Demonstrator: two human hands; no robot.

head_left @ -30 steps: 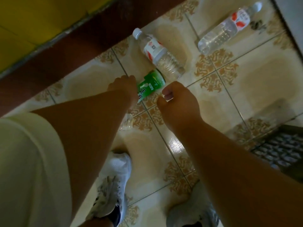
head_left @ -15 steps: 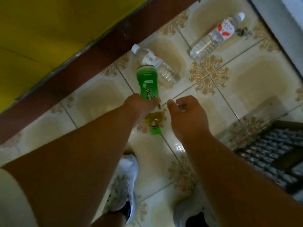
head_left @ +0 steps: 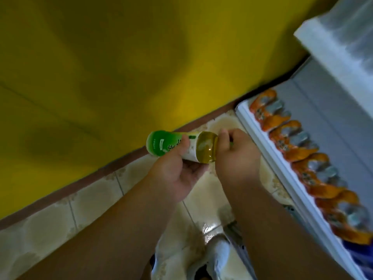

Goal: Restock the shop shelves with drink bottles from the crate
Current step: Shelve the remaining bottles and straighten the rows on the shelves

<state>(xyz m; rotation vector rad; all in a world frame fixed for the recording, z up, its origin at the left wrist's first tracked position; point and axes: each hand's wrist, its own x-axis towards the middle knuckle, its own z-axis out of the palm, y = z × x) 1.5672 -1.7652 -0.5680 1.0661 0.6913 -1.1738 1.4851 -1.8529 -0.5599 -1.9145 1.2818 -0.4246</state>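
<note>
the left hand (head_left: 173,170) grasped the green bottle (head_left: 181,146) around its label, and the right hand (head_left: 236,156) pinched its cap end. it looked full, fairly heavy, stiff and smooth; the middle was safest.

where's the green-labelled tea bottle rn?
Head view, centre: the green-labelled plastic tea bottle is held sideways above the tiled floor, left hand gripping its body, right hand at its cap end, left of the orange-labelled bottle row.

Dim, warm indoor light. Soft shadow patches on yellow wall (head_left: 101,67). Motion blur smears shelf bottles (head_left: 292,146) at right; wide-angle bending at edges.
</note>
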